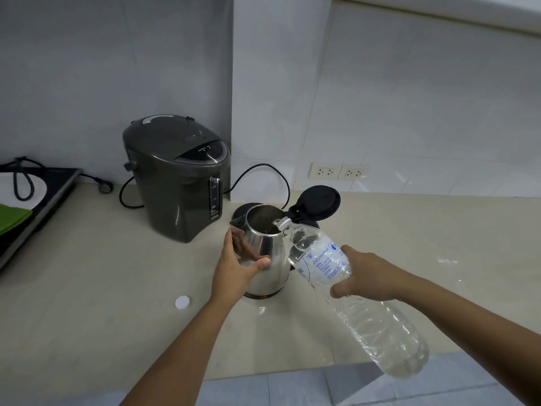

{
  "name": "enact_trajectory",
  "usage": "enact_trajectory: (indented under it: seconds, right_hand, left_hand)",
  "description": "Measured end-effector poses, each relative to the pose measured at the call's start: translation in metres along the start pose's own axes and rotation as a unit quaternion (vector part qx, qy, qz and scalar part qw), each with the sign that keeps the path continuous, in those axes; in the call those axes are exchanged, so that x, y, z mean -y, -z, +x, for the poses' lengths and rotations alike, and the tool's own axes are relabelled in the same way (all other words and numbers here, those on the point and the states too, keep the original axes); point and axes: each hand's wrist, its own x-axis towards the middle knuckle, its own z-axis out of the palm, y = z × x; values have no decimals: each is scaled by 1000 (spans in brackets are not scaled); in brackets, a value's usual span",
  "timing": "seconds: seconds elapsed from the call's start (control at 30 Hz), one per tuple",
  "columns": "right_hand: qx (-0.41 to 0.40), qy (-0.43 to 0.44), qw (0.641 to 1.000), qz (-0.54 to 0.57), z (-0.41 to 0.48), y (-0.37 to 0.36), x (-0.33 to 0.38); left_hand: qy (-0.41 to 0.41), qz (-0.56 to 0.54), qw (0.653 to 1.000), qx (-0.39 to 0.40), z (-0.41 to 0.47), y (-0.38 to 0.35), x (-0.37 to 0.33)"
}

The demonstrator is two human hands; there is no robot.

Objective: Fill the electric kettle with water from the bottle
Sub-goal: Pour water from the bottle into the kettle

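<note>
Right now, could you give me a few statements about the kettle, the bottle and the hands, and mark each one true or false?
1. The kettle has its lid flipped open. True.
2. The left hand holds the kettle by its handle. False: it rests on the steel body below the spout.
3. The right hand grips the bottle, tilted with its mouth over the kettle's opening. True.
4. The bottle cap is still screwed on. False: it lies on the counter, left of the kettle.
5. The grey water boiler stands right of the kettle. False: it stands to the left and behind.
</note>
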Motion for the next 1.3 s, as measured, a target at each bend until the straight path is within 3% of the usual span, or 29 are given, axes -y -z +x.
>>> enact_trajectory:
  seconds: [1.3]
  right_hand:
    - [11,-8,996,-89,-2,15,9]
  left_hand:
    - [-18,-4,1000,-5,1,-1,3]
